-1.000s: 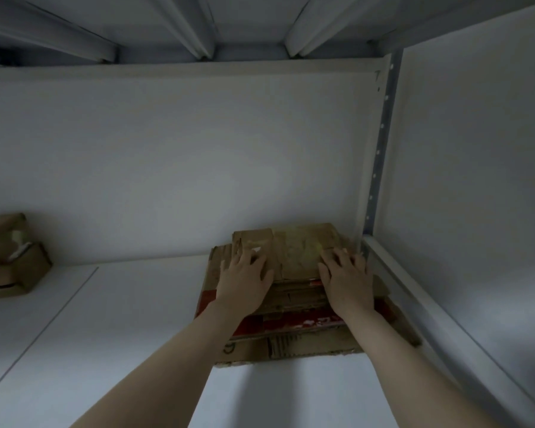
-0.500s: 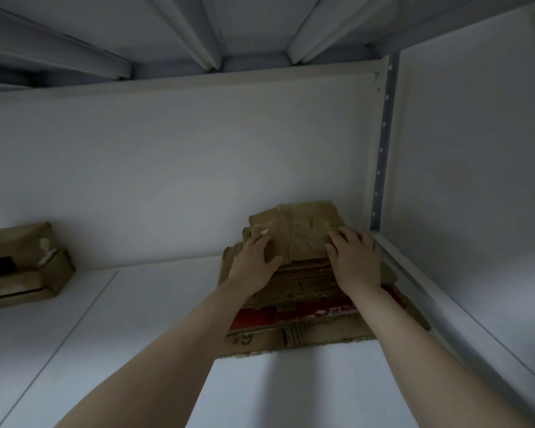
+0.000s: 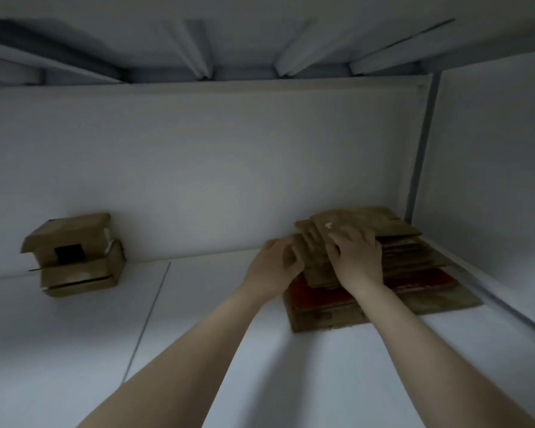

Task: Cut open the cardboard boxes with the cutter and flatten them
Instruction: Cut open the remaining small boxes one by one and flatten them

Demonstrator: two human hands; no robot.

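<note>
The white shelf (image 3: 74, 350) fills most of the view, with a pale back wall (image 3: 198, 180) behind it and the ribs of the next shelf above. The stack of flattened cardboard (image 3: 414, 291) lies in the back right corner of this shelf. Its far edge is against the back wall, and a grey metal post (image 3: 420, 149) stands just beside its right rear corner. The stack has several brown sheets, and a red printed sheet (image 3: 322, 296) shows low in it, near the front. Well to the left of the stack, a small brown cardboard box (image 3: 78, 267) sits against the same wall with its flaps open.

Both hands are on the stack, close to each other but not touching. The right hand (image 3: 357, 261) lies flat on the upper sheets with the fingers spread. The left hand (image 3: 274, 267) is at the left edge of the upper sheets. Its fingers are bent there, but the picture is blurred, so I cannot tell if it grips the edge or only rests against it.
</note>
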